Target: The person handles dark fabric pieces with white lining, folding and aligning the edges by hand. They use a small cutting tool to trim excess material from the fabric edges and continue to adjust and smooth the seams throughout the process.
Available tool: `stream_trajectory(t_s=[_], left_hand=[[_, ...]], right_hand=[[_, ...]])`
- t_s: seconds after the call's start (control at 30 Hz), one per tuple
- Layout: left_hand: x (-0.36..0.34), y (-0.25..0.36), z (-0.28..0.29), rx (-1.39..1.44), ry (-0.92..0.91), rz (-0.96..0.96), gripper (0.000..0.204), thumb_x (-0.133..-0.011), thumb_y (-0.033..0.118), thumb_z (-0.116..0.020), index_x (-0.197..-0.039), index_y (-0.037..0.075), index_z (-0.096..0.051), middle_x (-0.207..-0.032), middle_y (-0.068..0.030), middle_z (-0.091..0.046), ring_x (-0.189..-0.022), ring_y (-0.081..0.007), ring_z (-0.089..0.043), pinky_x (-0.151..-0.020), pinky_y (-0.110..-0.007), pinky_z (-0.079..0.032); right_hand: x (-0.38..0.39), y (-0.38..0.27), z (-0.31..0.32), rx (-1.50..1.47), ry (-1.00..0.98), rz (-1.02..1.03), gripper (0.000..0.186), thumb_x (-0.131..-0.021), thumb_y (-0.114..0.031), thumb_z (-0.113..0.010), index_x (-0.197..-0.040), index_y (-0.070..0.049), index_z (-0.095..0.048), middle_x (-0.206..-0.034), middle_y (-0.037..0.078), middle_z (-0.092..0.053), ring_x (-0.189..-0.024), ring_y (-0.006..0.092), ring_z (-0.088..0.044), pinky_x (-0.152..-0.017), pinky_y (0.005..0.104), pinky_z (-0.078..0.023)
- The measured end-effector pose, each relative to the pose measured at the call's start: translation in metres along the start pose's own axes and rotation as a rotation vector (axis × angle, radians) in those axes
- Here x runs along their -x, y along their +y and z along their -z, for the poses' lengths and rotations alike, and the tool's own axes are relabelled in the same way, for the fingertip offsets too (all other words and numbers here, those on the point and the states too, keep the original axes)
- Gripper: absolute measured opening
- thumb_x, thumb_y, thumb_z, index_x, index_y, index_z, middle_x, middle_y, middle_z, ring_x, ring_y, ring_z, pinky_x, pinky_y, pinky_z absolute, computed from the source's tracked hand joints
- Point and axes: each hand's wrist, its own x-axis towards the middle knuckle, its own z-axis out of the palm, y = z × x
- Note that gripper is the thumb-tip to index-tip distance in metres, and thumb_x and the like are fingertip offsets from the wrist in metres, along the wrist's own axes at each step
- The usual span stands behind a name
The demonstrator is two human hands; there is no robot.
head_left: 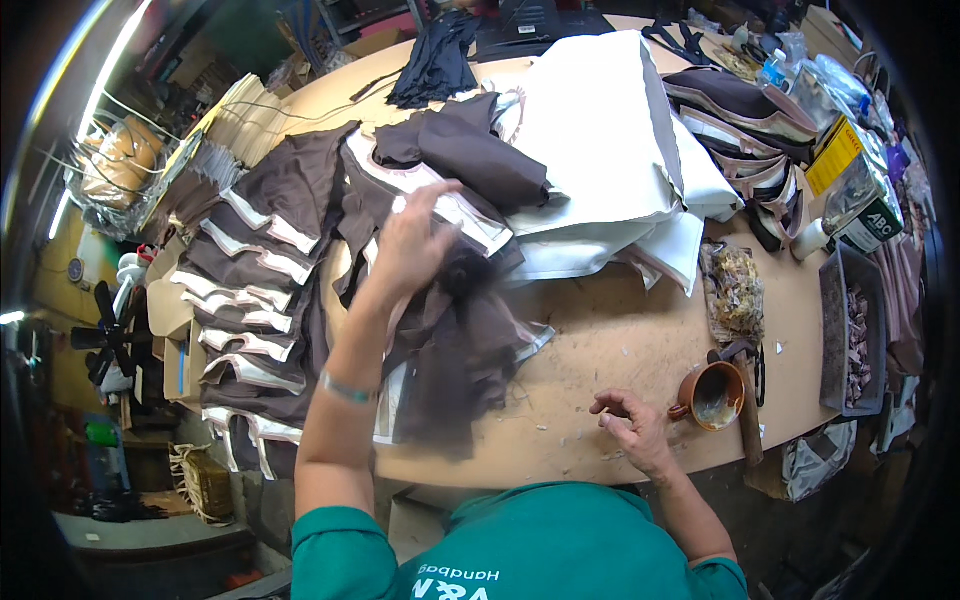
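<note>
My left hand (415, 240) reaches over a heap of dark brown fabric pieces with white edging, its fingers stretched out and apart. Below its fingers, a dark brown fabric piece (450, 375) is smeared by motion; I see no clear grip on it. Close to the table's front edge, my right hand (640, 435) hovers with loosely bent, parted fingers and nothing in them. Beside it stands an orange-brown mug (712, 396) with pale residue inside. A row of overlapping brown pieces with white strips (255, 260) lies on the left. A rolled brown piece (480, 155) rests at the far middle.
A large white sheet stack (600, 130) covers the back middle. To the right are a hammer (745, 410), a bag of amber bits (733, 290), a grey bin (853, 330) and more brown pieces (740, 110). Black cloth (432, 60) lies far back on the tan table (590, 340).
</note>
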Motion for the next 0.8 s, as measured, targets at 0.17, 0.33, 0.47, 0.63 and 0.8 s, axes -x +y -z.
stream_trajectory(t_s=[0.17,0.33,0.47,0.63,0.8], left_hand=[[-0.040,-0.082,-0.003,-0.313,-0.047,0.202,0.066,-0.067,0.031,-0.070,-0.121,0.005,-0.045,-0.122,-0.0148,-0.046,-0.112,-0.0294,-0.046,-0.094,-0.036,-0.037],[-0.015,-0.083,0.012,0.198,0.044,0.311,0.045,-0.064,0.018,-0.072,-0.099,0.001,-0.048,-0.095,-0.0099,-0.052,-0.088,-0.0194,-0.052,-0.082,-0.031,-0.041],[0.047,-0.068,0.027,1.076,0.256,0.077,0.032,-0.075,0.022,-0.058,-0.096,0.001,-0.046,-0.099,-0.0078,-0.046,-0.096,-0.0171,-0.045,-0.087,-0.030,-0.035],[0.124,-0.067,-0.005,1.022,0.479,0.293,0.030,-0.070,-0.013,-0.055,-0.089,0.007,-0.044,-0.095,-0.0011,-0.043,-0.078,-0.0060,-0.042,-0.072,-0.018,-0.038],[0.138,-0.071,-0.031,1.282,0.788,0.482,0.047,-0.073,-0.011,-0.056,-0.113,0.004,-0.039,-0.110,-0.0083,-0.044,-0.096,-0.0152,-0.051,-0.085,-0.027,-0.045]], right_hand=[[0.001,0.010,-0.002,0.024,-0.025,0.021,0.026,-0.080,-0.006,-0.054,-0.106,-0.003,-0.053,-0.092,0.006,-0.061,-0.079,0.0127,-0.056,-0.071,0.0249,-0.047],[0.000,0.016,0.007,-0.028,-0.033,-0.083,0.025,-0.080,-0.005,-0.053,-0.105,-0.002,-0.053,-0.091,0.005,-0.061,-0.079,0.0126,-0.056,-0.073,0.0245,-0.046],[-0.013,0.012,0.001,-0.085,0.033,0.005,0.025,-0.082,-0.004,-0.050,-0.107,-0.001,-0.051,-0.093,0.007,-0.058,-0.080,0.0116,-0.054,-0.073,0.0246,-0.045],[-0.050,-0.024,-0.027,-0.077,0.059,0.259,0.031,-0.079,-0.002,-0.053,-0.110,-0.002,-0.050,-0.091,0.007,-0.060,-0.079,0.0138,-0.056,-0.072,0.0255,-0.045],[-0.074,-0.050,-0.062,0.060,-0.088,0.413,0.037,-0.076,0.001,-0.055,-0.112,-0.004,-0.049,-0.090,0.009,-0.060,-0.073,0.0153,-0.057,-0.070,0.0279,-0.046]])
